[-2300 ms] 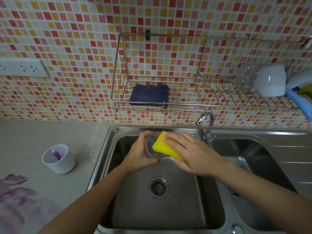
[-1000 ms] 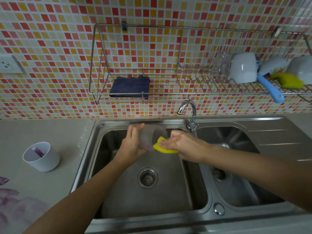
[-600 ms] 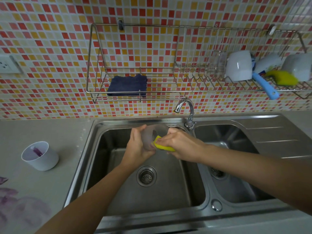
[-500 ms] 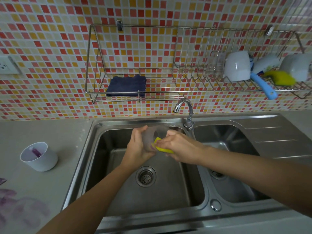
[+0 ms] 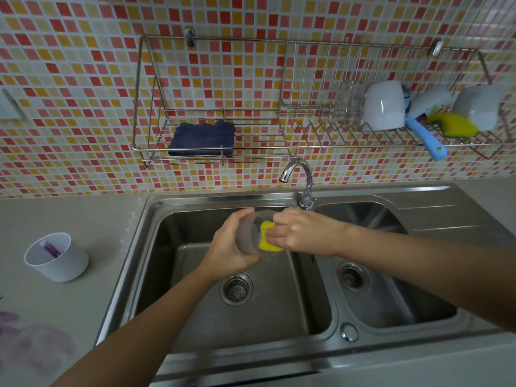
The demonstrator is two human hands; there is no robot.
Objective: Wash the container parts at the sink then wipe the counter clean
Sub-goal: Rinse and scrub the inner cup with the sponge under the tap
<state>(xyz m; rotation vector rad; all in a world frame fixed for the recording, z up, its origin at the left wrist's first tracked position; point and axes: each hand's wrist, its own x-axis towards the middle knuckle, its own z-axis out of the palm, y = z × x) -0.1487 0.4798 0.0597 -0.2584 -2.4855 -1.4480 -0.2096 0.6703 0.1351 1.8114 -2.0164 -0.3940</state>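
Over the left basin of the steel sink [image 5: 173, 219], my left hand [image 5: 227, 247] grips a clear, greyish plastic container part [image 5: 248, 236], tilted with its opening toward the right. My right hand [image 5: 301, 233] is shut on a yellow sponge [image 5: 266, 240] and presses it into the container's mouth; most of the sponge is hidden by my fingers. A white cup-shaped container part [image 5: 57, 256] with purple residue inside stands on the grey counter [image 5: 69, 213] to the left of the sink.
The tap [image 5: 300, 180] rises just behind my hands. A wall rack [image 5: 251, 152] holds a dark blue cloth [image 5: 202, 138], white cups [image 5: 384, 106], a blue-handled tool [image 5: 424, 139] and another yellow sponge [image 5: 452, 125]. A purple smear [image 5: 25, 342] marks the counter's near left.
My right hand has pushed the sponge deeper into the container's opening, so less yellow shows. Both hands stay above the left basin; the view has shifted slightly.
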